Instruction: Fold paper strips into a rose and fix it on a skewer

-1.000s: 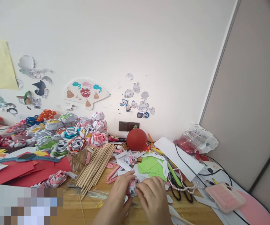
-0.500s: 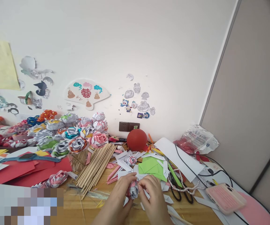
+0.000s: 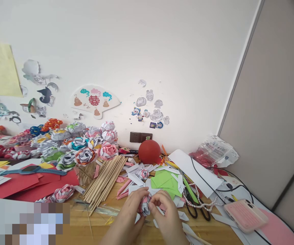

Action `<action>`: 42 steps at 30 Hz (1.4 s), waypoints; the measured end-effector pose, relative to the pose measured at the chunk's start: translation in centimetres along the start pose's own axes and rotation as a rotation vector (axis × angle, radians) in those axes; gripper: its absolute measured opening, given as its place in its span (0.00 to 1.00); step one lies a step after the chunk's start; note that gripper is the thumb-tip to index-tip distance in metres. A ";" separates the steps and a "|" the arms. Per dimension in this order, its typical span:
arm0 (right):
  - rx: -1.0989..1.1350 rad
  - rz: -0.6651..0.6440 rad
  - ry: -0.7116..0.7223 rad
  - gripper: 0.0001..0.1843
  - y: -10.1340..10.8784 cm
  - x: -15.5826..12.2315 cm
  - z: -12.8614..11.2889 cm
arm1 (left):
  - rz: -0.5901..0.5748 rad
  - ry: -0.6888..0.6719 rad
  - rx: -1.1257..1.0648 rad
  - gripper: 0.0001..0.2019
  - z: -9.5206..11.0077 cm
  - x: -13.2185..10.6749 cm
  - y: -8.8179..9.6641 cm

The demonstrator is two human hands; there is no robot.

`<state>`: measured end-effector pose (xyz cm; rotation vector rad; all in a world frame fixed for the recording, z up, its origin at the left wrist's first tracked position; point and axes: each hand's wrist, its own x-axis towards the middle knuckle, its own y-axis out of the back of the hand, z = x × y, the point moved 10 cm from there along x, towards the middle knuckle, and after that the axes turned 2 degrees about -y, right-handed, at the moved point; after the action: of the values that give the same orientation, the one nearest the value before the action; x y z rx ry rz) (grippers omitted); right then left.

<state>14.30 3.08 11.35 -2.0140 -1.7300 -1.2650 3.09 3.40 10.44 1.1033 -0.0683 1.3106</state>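
A small pink and white folded-paper flower [image 3: 144, 206] sits between my two hands at the front of the table. My left hand [image 3: 134, 207] is closed around its left side, thumb below and fingers on top. My right hand [image 3: 163, 209] pinches at the flower's right edge with thumb and index finger; its other fingers are curled. Just beyond my hands lie green paper squares [image 3: 165, 182], folded white strips and another small paper flower [image 3: 143, 174]. A bundle of wooden sticks [image 3: 106, 180] rests to the left of my left hand.
Many finished paper flowers [image 3: 79, 144] are heaped at the back left, above red paper sheets [image 3: 42, 185] and a blue watch [image 3: 31, 169]. A red balloon [image 3: 149, 151] stands by the wall. Scissors [image 3: 191, 209], a bead string and a pink phone [image 3: 246, 216] lie right.
My right thumb and index finger have shifted slightly at the flower's edge, and the fingers are a little more curled. The flower stays in place between my hands.
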 end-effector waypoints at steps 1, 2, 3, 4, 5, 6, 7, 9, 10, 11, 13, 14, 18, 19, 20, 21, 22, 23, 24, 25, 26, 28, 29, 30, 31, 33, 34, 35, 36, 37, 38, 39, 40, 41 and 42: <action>0.058 -0.034 -0.034 0.07 -0.4 0.0 0.6 | -0.005 -0.003 -0.001 0.29 0.0 0.0 0.0; 0.098 -0.054 -0.061 0.07 -0.6 0.1 1.1 | -0.009 -0.005 -0.001 0.29 0.1 -0.1 -0.1; 0.121 -0.058 -0.080 0.07 -0.6 0.1 1.5 | -0.014 -0.005 0.001 0.29 0.0 -0.1 -0.1; 0.129 -0.047 -0.093 0.06 -0.5 0.1 1.7 | -0.019 -0.003 0.004 0.29 0.0 -0.1 -0.2; 0.128 -0.027 -0.102 0.05 -0.4 0.1 1.9 | -0.023 0.001 0.006 0.29 -0.1 -0.1 -0.3; 0.126 -0.004 -0.108 0.05 -0.2 0.1 2.0 | -0.026 0.007 0.008 0.29 -0.2 -0.1 -0.3; 0.131 0.012 -0.108 0.05 0.0 0.1 1.9 | -0.026 0.011 0.010 0.29 -0.3 -0.1 -0.3; 0.175 -0.003 -0.104 0.06 -0.3 0.2 1.8 | -0.025 0.012 0.009 0.28 -0.4 -0.1 -0.4; 0.206 -0.028 -0.107 0.07 -0.5 0.2 1.9 | -0.026 0.010 0.007 0.28 -0.3 -0.1 -0.4; 0.234 -0.059 -0.114 0.08 -0.9 0.2 1.9 | -0.026 0.009 0.006 0.28 -0.3 -0.1 -0.4; 0.245 -0.096 -0.131 0.10 -1.2 0.2 2.1 | -0.024 0.007 0.003 0.29 -0.3 -0.1 -0.4; 0.216 -0.089 -0.136 0.10 -1.1 0.2 2.2 | -0.021 0.006 0.004 0.29 -0.3 0.0 -0.4; -0.063 0.045 -0.003 0.09 0.6 0.2 0.4 | -0.004 -0.005 0.020 0.29 -0.2 0.0 -0.3; -0.149 0.084 0.064 0.09 1.0 0.1 -0.6 | -0.001 -0.004 0.025 0.29 -0.3 0.0 -0.3; -0.230 0.119 0.134 0.10 1.3 -0.1 -1.6 | -0.001 -0.001 0.029 0.29 -0.3 0.0 -0.3; -0.301 0.149 0.200 0.10 1.5 -0.3 -2.6 | 0.000 0.002 0.033 0.30 -0.3 0.0 -0.2; -0.360 0.172 0.253 0.11 1.6 -0.5 -3.4 | 0.000 0.004 0.035 0.30 -0.3 0.0 -0.2; -0.402 0.186 0.292 0.11 1.7 -0.6 -4.1 | -0.001 0.005 0.037 0.30 -0.3 0.0 -0.2; -0.431 0.192 0.317 0.12 1.7 -0.7 -4.5 | -0.001 0.006 0.038 0.30 -0.2 0.0 -0.2; -0.449 0.192 0.332 0.12 1.6 -0.8 -4.7 | -0.001 0.006 0.039 0.30 -0.2 0.0 -0.2; -0.460 0.190 0.336 0.12 1.6 -0.8 -4.8 | -0.002 0.008 0.040 0.30 -0.2 0.0 -0.2; -0.472 0.183 0.335 0.11 1.5 -0.8 -4.9 | -0.005 0.011 0.048 0.30 -0.2 0.0 -0.2; -0.479 0.177 0.338 0.11 1.4 -0.8 -4.9 | -0.006 0.010 0.054 0.30 -0.1 0.0 -0.2; -0.486 0.172 0.343 0.11 1.3 -0.8 -4.9 | -0.008 0.009 0.059 0.30 -0.1 0.0 -0.3; -0.494 0.170 0.351 0.11 1.2 -0.8 -5.0 | -0.007 0.008 0.061 0.30 -0.2 0.0 -0.3; -0.514 0.177 0.366 0.11 1.2 -0.9 -5.2 | -0.001 0.009 0.056 0.30 -0.2 -0.1 -0.3; -0.525 0.187 0.373 0.12 1.2 -0.9 -5.3 | 0.004 0.012 0.052 0.30 -0.3 -0.1 -0.3; -0.536 0.198 0.379 0.12 1.2 -0.9 -5.4 | 0.010 0.014 0.048 0.30 -0.3 -0.1 -0.2; -0.548 0.206 0.387 0.12 1.2 -1.0 -5.5 | 0.015 0.014 0.045 0.30 -0.3 -0.1 -0.2; -0.559 0.210 0.395 0.11 1.2 -1.0 -5.6 | 0.017 0.016 0.043 0.30 -0.4 -0.1 -0.2; -0.571 0.210 0.404 0.11 1.2 -1.1 -5.6 | 0.016 0.017 0.042 0.30 -0.4 -0.1 -0.2; -0.584 0.206 0.412 0.11 1.1 -1.1 -5.6 | 0.017 0.015 0.041 0.30 -0.4 -0.1 -0.2; -0.597 0.202 0.418 0.10 0.9 -1.1 -5.6 | 0.015 0.013 0.040 0.30 -0.4 -0.1 -0.2; -0.610 0.195 0.420 0.10 0.8 -1.1 -5.6 | 0.013 0.010 0.040 0.30 -0.5 -0.2 -0.2; -0.620 0.191 0.418 0.11 0.8 -1.1 -5.5 | 0.010 0.005 0.042 0.30 -0.5 -0.2 -0.3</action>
<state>12.47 -1.44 14.26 -1.9203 -1.0035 -2.1465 3.00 3.62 9.91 1.1365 -0.0430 1.3295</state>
